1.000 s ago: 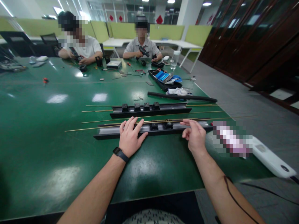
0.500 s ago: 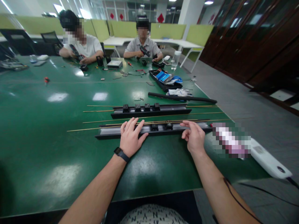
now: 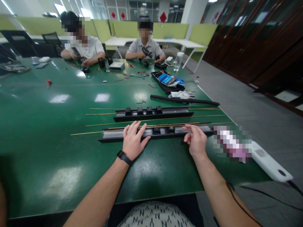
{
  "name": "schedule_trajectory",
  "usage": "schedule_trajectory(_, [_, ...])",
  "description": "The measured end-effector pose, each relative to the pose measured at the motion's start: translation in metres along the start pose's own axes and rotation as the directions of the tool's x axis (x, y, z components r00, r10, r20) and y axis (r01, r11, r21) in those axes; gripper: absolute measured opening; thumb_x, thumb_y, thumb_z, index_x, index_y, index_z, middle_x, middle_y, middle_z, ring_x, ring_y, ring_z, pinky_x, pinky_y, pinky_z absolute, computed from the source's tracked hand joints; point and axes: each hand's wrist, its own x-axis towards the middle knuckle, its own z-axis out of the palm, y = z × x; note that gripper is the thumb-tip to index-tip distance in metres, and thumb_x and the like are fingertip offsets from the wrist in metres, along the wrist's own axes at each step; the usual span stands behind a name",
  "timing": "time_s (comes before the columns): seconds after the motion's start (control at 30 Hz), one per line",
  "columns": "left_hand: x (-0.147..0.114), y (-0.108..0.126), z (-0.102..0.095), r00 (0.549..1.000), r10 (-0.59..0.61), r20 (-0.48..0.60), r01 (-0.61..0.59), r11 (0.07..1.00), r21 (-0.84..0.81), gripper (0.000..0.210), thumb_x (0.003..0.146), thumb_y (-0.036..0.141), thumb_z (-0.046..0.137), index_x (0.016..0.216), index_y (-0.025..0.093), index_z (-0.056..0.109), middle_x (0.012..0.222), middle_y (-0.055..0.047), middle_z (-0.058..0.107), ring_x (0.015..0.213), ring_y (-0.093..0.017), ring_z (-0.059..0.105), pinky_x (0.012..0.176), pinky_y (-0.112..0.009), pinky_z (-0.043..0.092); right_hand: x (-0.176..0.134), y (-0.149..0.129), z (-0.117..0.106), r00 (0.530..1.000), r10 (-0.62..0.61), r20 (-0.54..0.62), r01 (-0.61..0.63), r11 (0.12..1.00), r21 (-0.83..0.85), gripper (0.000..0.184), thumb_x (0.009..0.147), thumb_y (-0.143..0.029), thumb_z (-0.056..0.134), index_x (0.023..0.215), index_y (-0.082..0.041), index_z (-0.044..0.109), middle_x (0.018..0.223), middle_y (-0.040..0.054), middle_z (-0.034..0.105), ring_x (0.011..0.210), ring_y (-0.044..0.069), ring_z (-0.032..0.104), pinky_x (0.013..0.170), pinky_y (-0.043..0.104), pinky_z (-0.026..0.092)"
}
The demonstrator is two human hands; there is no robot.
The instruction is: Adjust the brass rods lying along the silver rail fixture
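My left hand [image 3: 134, 140] rests across the near black channel [image 3: 112, 135], fingers spread and pointing away from me. Under and beside its fingertips run thin brass rods [image 3: 86, 133], which lie lengthwise along the channel. Two small black blocks [image 3: 156, 129] sit in the channel between my hands. My right hand [image 3: 197, 138] is at the channel's right part, fingers curled with the fingertips at the rods; whatever they pinch, if anything, is hidden. A second black channel [image 3: 175, 113] lies parallel behind, holding several black blocks [image 3: 139, 110].
A black foam strip [image 3: 184, 100], white gloves [image 3: 182, 94] and a black tray [image 3: 161, 82] lie farther back. A white device [image 3: 270, 160] with a cable is at right. Two people [image 3: 145, 47] work across the green table [image 3: 71, 176], one holding a power drill [image 3: 147, 52].
The view has shifted slightly, so the channels and rods appear a little lower and to the right. Both hands keep nearly the same pose and place on the channel.
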Motion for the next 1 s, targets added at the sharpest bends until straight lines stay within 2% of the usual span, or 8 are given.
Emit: schedule_trajectory(1.0, [-0.0007,0.0,0.0019,0.999,-0.025,0.019,0.026,0.999,-0.026,0.054,0.098,0.047,0.062,0.148,0.028,0.056,0.153,-0.012,0.056,0.148,-0.033,0.046,0.124,-0.053,0.025,-0.004,-0.0043,0.0012,1.0,-0.013,0.024,0.014,0.999,-0.048,0.032,0.094,-0.046,0.065,0.098,-0.017,0.076,0.093,0.0093,0.078,0.04,0.007,0.054,0.032,0.02,0.027])
